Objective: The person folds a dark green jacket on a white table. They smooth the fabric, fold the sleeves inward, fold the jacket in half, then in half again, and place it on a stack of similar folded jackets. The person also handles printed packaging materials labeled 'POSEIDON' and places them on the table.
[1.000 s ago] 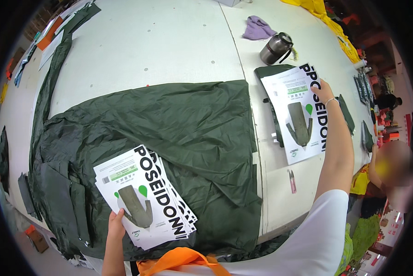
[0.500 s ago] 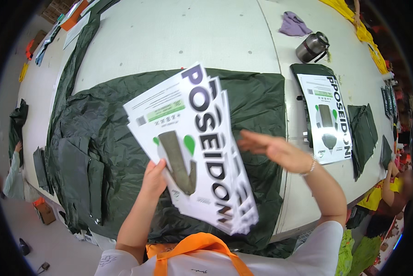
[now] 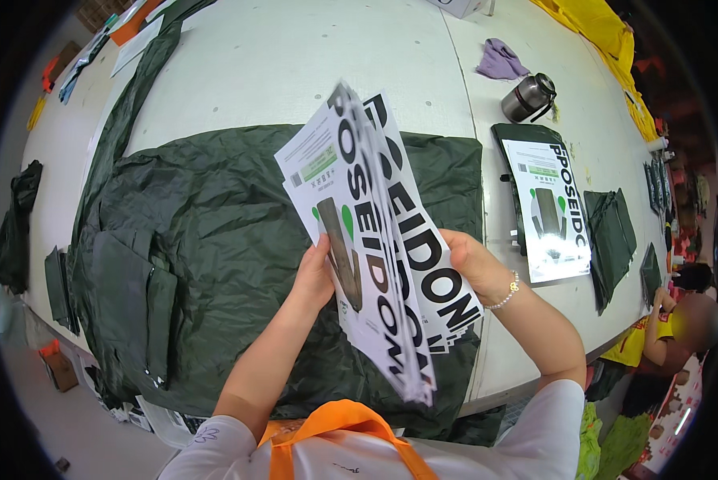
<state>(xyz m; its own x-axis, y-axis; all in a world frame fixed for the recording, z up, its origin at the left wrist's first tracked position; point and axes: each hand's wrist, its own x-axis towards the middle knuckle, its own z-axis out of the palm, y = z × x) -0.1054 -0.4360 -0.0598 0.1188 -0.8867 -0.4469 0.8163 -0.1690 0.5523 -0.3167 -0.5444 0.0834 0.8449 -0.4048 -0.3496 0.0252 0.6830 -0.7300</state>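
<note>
A stack of white printed sheets (image 3: 347, 216) with bold black lettering and a picture of a dark garment is held up above a dark green fabric piece (image 3: 231, 304). My left hand (image 3: 315, 276) is closed on the stack's left edge, thumb on the front face. My right hand (image 3: 475, 268) is closed on the right edge, fingers behind and partly hidden. Between the hands the stack is fanned apart, its right-hand sheets angled away from the left-hand ones. A folded dark green bundle (image 3: 131, 300) lies on the fabric to the left of my left hand.
On the white table (image 3: 295, 64), to the right, lie more printed sheets (image 3: 547, 216) on folded dark green fabric, beside another green bundle (image 3: 612, 240). Behind them are a steel flask (image 3: 527, 98) and a purple cloth (image 3: 503, 60). Another person (image 3: 683, 328) is at the right edge.
My right hand has come in and taken hold of the stack's right edge. The stack has shifted right and turned more upright, and its sheets have parted. My left hand keeps its grip.
</note>
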